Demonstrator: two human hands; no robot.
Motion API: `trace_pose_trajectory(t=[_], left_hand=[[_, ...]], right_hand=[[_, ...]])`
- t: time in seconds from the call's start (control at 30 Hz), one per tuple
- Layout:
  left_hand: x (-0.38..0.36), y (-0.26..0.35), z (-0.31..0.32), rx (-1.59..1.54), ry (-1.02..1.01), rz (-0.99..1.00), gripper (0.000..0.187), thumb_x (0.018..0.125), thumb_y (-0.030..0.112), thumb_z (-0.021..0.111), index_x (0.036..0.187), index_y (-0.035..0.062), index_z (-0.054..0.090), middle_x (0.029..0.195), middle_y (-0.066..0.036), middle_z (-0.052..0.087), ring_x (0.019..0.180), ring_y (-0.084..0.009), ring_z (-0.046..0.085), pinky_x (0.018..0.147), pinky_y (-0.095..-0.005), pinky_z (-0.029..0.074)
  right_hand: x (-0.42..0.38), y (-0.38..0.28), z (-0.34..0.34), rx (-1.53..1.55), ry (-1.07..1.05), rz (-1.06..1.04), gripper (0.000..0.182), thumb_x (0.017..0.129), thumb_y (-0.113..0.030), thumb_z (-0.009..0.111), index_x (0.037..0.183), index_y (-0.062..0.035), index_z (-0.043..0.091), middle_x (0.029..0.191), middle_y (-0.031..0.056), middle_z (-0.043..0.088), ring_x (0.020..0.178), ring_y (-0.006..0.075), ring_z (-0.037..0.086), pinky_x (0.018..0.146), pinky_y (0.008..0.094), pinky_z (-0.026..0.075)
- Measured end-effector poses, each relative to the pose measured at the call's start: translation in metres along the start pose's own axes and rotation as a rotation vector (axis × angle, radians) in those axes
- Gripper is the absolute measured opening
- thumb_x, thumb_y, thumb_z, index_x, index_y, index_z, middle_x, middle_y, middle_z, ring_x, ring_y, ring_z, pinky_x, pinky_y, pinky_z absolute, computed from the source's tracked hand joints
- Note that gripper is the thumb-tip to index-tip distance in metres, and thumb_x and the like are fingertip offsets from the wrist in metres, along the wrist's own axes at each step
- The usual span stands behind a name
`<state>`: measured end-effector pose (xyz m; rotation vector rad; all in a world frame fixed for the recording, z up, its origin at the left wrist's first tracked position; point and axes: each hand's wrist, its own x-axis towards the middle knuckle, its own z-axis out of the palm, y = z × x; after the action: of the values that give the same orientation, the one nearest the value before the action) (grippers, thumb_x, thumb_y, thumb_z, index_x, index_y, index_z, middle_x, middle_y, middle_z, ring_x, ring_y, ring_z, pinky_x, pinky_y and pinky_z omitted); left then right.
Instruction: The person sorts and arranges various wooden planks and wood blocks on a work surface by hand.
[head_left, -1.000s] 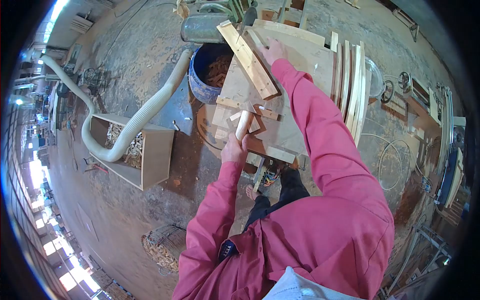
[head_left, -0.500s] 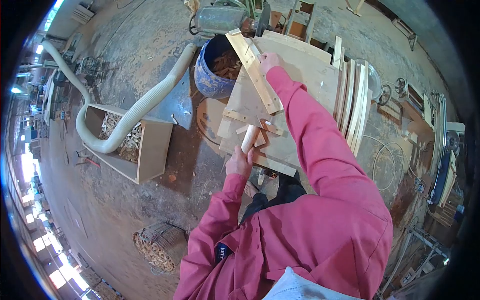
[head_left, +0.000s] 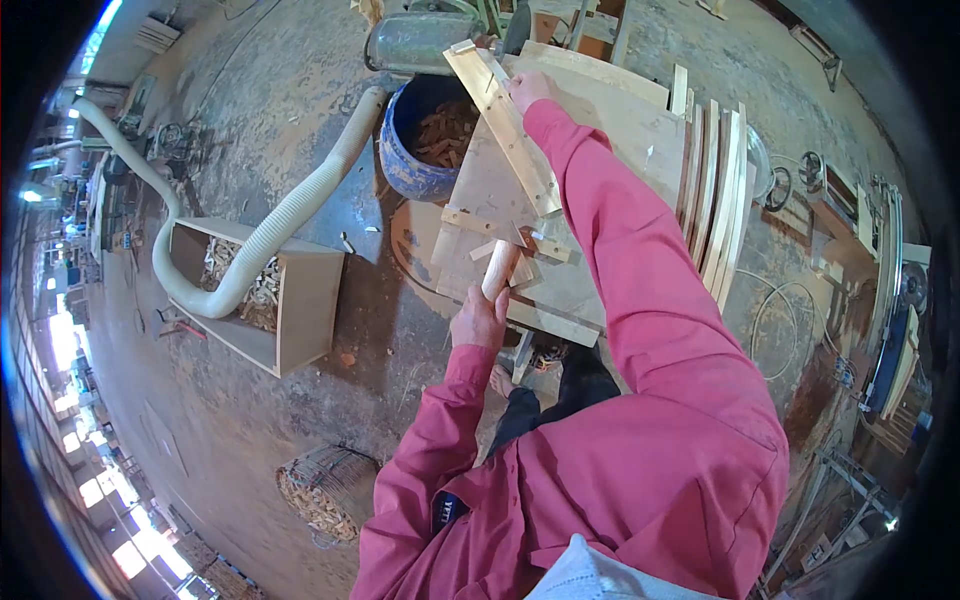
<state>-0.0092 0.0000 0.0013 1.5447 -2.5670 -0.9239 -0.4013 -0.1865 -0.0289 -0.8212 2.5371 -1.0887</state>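
My left hand (head_left: pixel 479 322) is closed around the thick pale handle of a hammer (head_left: pixel 501 268) at the near edge of a stack of wooden boards (head_left: pixel 610 135). The hammer's dark head lies at the far end of the handle and is partly hard to make out. Farther out, my right hand (head_left: pixel 530 91) has its fingers curled together beside the upper part of a wooden strip (head_left: pixel 508 130). What those fingers pinch is hidden. A thin nail stands up from the strip, which lies slantwise over the boards. A shorter wooden batten (head_left: pixel 468 219) lies nearer to me.
Left of the boards stands a blue drum (head_left: pixel 412 172) holding wood scraps. A ribbed hose (head_left: pixel 320 200) runs into a wooden box (head_left: pixel 305 310) of offcuts. A wire basket (head_left: pixel 325 490) of scraps stands at lower left. Long planks (head_left: pixel 712 210) stand along the right side.
The view has shifted slightly. My right hand sits a little farther out along the strip's edge. My left hand keeps its grip on the hammer, with its head turned slightly.
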Motion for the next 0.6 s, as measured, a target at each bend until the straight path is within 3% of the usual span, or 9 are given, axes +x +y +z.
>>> trace_pose_trajectory(t=[0.07,0.13,0.33,0.4,0.43,0.47,0.5,0.6], left_hand=[[0.013,0.009,0.003,0.011,0.001,-0.003,0.048,0.101,0.050,0.060,0.101,0.0028,0.051,0.087,-0.027,0.070,0.080,-0.0487,0.069,0.070,-0.0564,0.054],[0.023,0.014,0.006,0.006,0.004,0.022,0.047,0.101,0.049,0.060,0.102,0.0031,0.051,0.087,-0.026,0.071,0.081,-0.0484,0.069,0.069,-0.0563,0.054],[0.032,0.028,0.005,0.069,0.011,0.000,0.047,0.101,0.049,0.059,0.108,0.0031,0.054,0.090,-0.027,0.070,0.085,-0.0483,0.069,0.071,-0.0567,0.053],[0.032,0.022,0.008,0.072,-0.036,-0.079,0.049,0.100,0.051,0.060,0.110,0.0033,0.054,0.092,-0.028,0.070,0.088,-0.0496,0.068,0.075,-0.0574,0.054],[0.026,0.032,-0.002,0.029,-0.054,-0.149,0.049,0.100,0.051,0.060,0.110,0.0037,0.055,0.093,-0.028,0.070,0.089,-0.0497,0.068,0.076,-0.0580,0.053],[0.024,0.032,-0.008,0.018,-0.099,-0.160,0.047,0.100,0.051,0.060,0.109,0.0043,0.054,0.094,-0.028,0.070,0.089,-0.0493,0.068,0.076,-0.0580,0.053],[0.023,0.017,0.004,0.046,-0.042,-0.111,0.045,0.100,0.048,0.061,0.108,0.0050,0.054,0.092,-0.027,0.070,0.088,-0.0493,0.068,0.074,-0.0571,0.053],[0.010,0.012,-0.002,0.027,0.046,-0.017,0.046,0.100,0.049,0.061,0.110,0.0050,0.053,0.090,-0.027,0.070,0.085,-0.0492,0.068,0.073,-0.0560,0.055]], right_hand=[[0.018,0.006,0.000,-0.006,0.001,-0.012,0.028,0.088,-0.038,0.077,0.089,-0.0108,0.080,0.086,0.0156,0.075,0.080,0.0300,0.073,0.078,0.0436,0.055],[0.038,0.014,-0.001,-0.057,-0.012,-0.121,0.028,0.092,-0.038,0.069,0.098,-0.0136,0.081,0.101,0.0173,0.076,0.098,0.0387,0.072,0.087,0.0496,0.056],[0.027,0.033,-0.035,-0.175,-0.156,-0.142,0.037,0.093,-0.044,0.065,0.104,-0.0125,0.080,0.107,0.0216,0.074,0.103,0.0426,0.070,0.092,0.0504,0.055],[0.018,0.042,-0.037,0.017,-0.302,-0.103,0.053,0.088,-0.057,0.068,0.115,-0.0117,0.077,0.113,0.0204,0.075,0.106,0.0400,0.070,0.096,0.0488,0.054],[0.007,0.039,-0.031,-0.017,-0.165,-0.114,0.057,0.085,-0.058,0.072,0.117,-0.0109,0.077,0.112,0.0195,0.076,0.105,0.0369,0.072,0.094,0.0475,0.055],[0.002,0.038,-0.029,0.049,-0.229,-0.150,0.060,0.086,-0.052,0.075,0.123,-0.0048,0.073,0.118,0.0200,0.074,0.108,0.0345,0.071,0.093,0.0442,0.054],[-0.009,0.023,-0.038,0.111,-0.299,-0.116,0.058,0.087,-0.050,0.075,0.122,-0.0039,0.073,0.116,0.0205,0.074,0.108,0.0345,0.071,0.093,0.0448,0.055],[-0.004,0.053,-0.009,0.038,-0.072,-0.190,0.043,0.089,-0.040,0.072,0.109,-0.0017,0.076,0.104,0.0237,0.075,0.099,0.0364,0.073,0.086,0.0462,0.054]])
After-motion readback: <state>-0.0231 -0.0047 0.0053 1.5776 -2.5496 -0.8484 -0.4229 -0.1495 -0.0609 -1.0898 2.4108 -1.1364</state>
